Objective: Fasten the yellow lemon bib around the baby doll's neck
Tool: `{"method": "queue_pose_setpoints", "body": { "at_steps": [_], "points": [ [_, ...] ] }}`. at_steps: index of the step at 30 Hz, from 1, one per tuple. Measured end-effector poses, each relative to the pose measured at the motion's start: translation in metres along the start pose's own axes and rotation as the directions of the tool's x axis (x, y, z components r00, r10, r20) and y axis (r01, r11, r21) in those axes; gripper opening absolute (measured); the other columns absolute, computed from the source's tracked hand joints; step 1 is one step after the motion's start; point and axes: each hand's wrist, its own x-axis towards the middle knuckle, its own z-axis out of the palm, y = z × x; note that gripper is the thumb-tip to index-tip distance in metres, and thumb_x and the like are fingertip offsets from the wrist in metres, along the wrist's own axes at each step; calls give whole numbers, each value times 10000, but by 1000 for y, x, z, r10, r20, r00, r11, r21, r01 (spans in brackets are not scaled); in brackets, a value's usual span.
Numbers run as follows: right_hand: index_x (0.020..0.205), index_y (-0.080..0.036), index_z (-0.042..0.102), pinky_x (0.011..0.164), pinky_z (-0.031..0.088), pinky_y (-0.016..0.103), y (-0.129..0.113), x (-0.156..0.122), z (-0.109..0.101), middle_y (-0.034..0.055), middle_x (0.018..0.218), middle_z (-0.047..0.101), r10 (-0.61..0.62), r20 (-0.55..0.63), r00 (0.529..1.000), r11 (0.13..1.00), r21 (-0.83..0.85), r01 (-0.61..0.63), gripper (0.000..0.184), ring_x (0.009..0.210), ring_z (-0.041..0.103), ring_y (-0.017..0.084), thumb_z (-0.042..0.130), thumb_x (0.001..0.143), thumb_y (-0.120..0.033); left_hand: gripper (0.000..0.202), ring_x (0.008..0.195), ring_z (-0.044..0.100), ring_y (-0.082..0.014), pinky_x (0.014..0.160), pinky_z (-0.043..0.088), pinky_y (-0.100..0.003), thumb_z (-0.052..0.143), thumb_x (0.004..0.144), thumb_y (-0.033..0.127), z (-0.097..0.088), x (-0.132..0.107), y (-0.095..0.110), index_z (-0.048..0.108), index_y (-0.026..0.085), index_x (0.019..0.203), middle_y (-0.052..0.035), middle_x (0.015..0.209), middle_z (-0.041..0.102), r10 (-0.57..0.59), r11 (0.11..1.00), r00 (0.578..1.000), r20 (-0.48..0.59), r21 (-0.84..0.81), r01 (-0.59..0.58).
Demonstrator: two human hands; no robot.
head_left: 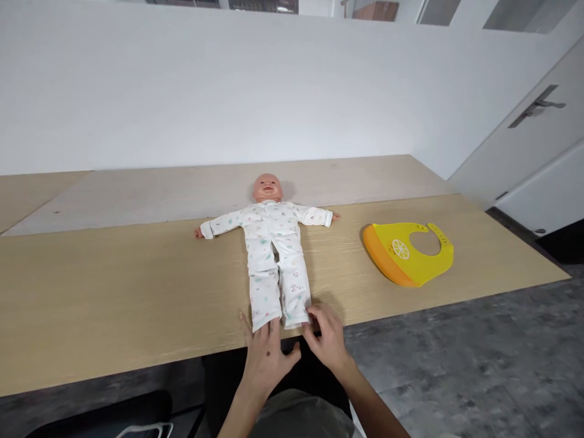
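A baby doll [268, 188] lies on its back on the table, arms stretched out sideways, its head toward the wall. It wears a white printed outfit [274, 228] with long sleeves and long trouser legs. My left hand [267, 353] is at the hem of the trouser leg on the left, fingers spread and the fingertips at the cloth. At the other leg's hem, my right hand [326, 337] pinches the cloth edge between thumb and fingers. The doll's feet do not show.
A yellow and orange silicone bib [410, 254] lies to the right of the doll on the wooden table [137, 286]. A white wall [205, 91] rises behind. At far right is a door with a metal handle [538, 106]. A black chair [114, 417] stands at lower left.
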Motion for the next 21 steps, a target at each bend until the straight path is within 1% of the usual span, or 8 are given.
{"method": "queue_pose_setpoints", "body": {
  "at_steps": [3, 6, 9, 12, 14, 17, 19, 21],
  "points": [
    [1004, -172, 547, 680, 452, 276, -4, 3, -3, 50, 836, 582, 23, 27, 999, 1000, 14, -23, 145, 777, 556, 175, 515, 863, -173, 858, 1233, 512, -412, 1095, 240, -663, 591, 730, 369, 6, -13, 8, 269, 37, 1453, -274, 1292, 568, 89, 995, 996, -20, -52, -90],
    [1009, -177, 561, 701, 464, 274, -9, 4, -13, 45, 848, 584, 61, 96, 993, 994, 81, -69, 153, 796, 560, 170, 534, 859, -190, 920, 1326, 436, -400, 1093, 269, -623, 569, 760, 353, 9, -29, 15, 142, 50, 1515, -271, 1379, 511, 136, 989, 990, -35, -60, -138],
    [1023, -180, 575, 723, 474, 266, -1, 1, -32, 46, 893, 599, 123, 138, 983, 974, 174, -146, 166, 818, 572, 159, 549, 862, -211, 872, 1354, 403, -412, 1060, 322, -599, 555, 786, 375, 11, -44, 19, 196, 57, 1515, -304, 1418, 463, 236, 970, 968, -84, -43, -240],
    [990, -170, 604, 651, 461, 243, 35, 2, -70, 45, 860, 618, 300, 38, 953, 938, 170, -302, 168, 732, 570, 140, 537, 883, -282, 785, 1264, 511, -394, 978, 424, -560, 520, 817, 437, 6, -55, 16, 307, 102, 1494, -280, 1304, 580, 330, 934, 921, -209, -68, -351],
    [945, -144, 609, 710, 487, 266, 75, 9, -109, 65, 866, 639, 503, -138, 853, 861, 167, -481, 232, 772, 593, 160, 551, 863, -352, 730, 1201, 572, -346, 910, 501, -489, 547, 820, 352, -3, -56, 8, 335, 165, 1493, -213, 1216, 655, 305, 922, 916, -260, -160, -352],
    [1017, -114, 622, 676, 473, 238, 139, 30, -178, 80, 896, 666, 769, -359, 529, 574, 24, -818, 280, 733, 600, 149, 572, 806, -290, 719, 1116, 627, -280, 853, 559, -411, 572, 810, 207, -19, -44, -15, 341, 272, 1488, -125, 1174, 680, 151, 900, 952, -266, -362, -244],
    [1042, -83, 631, 686, 463, 241, 173, 46, -220, 123, 967, 668, 775, -466, 426, 473, -20, -881, 303, 766, 611, 159, 579, 789, -243, 631, 1054, 651, -272, 858, 562, -418, 563, 829, 223, -25, -26, -38, 404, 307, 1434, -102, 1167, 676, 24, 882, 964, -264, -449, -145],
    [983, -54, 648, 646, 459, 265, 195, 61, -251, 143, 861, 671, 795, -496, 350, 384, -36, -923, 292, 692, 613, 179, 623, 760, -242, 439, 1022, 663, -279, 872, 555, -436, 546, 853, 270, -24, -2, -63, 530, 285, 1292, -90, 1137, 683, -105, 883, 973, -206, -469, -4]
  ]
}}
